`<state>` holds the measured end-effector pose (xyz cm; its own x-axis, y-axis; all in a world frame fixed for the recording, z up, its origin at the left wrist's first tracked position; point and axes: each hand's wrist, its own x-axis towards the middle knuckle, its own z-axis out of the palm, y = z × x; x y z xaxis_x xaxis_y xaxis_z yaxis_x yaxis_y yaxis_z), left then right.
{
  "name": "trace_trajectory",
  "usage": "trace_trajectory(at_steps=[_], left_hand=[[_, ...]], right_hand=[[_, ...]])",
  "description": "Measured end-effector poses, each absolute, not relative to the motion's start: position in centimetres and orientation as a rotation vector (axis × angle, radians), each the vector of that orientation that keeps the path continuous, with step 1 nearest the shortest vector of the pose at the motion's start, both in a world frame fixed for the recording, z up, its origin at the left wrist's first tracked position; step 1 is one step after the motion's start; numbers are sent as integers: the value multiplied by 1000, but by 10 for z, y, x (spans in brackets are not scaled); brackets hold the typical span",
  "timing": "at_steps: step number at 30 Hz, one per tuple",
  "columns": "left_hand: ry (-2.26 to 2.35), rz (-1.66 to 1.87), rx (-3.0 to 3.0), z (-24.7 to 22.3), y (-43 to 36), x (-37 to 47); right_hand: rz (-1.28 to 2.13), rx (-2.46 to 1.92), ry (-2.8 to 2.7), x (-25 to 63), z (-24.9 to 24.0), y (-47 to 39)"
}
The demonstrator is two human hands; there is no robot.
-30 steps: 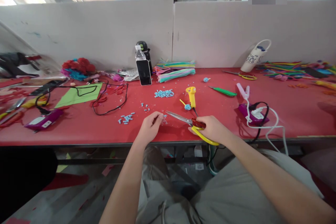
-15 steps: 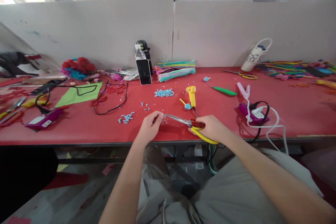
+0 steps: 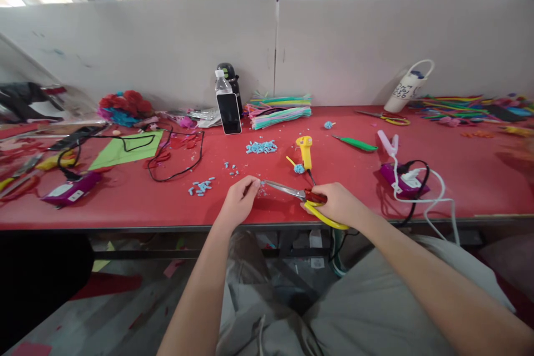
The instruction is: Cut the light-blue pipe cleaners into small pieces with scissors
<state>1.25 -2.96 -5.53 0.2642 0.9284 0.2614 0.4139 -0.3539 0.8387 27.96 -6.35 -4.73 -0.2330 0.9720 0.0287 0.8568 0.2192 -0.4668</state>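
Observation:
My right hand [image 3: 336, 203] is closed around the handles of a pair of scissors [image 3: 287, 191] with yellow and red grips. Their blades point left, and the tips reach my left hand [image 3: 242, 200]. Thumb and forefinger of that hand are pinched on a tiny light-blue piece of pipe cleaner [image 3: 262, 182], mostly hidden by the fingers. Fine blue fluff lies below the blade tips. Short blue pipe cleaner pieces lie in a heap [image 3: 261, 147] beyond my hands and in a looser group [image 3: 202, 186] to the left. A blue fuzzy ball [image 3: 298, 168] touches a yellow stick near the scissors.
A yellow glue gun [image 3: 306, 151] stands behind the scissors, its cord running towards me. Green tweezers [image 3: 356, 144] and a purple power strip [image 3: 403, 181] are to the right. A phone [image 3: 229, 114] leans on bottles. Pipe cleaner bundles [image 3: 281, 117] lie by the partition.
My hands and the scissors hold almost the same pose. The whole view has shifted very slightly. At the far right edge, a blurred shape has come in over the table.

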Motion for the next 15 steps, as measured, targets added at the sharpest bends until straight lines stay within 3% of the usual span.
trace_trajectory(at_steps=[15], left_hand=[[1206,1027,1899,-57,-29,13]], right_hand=[[496,-1747,-2215,280,-48,-61]])
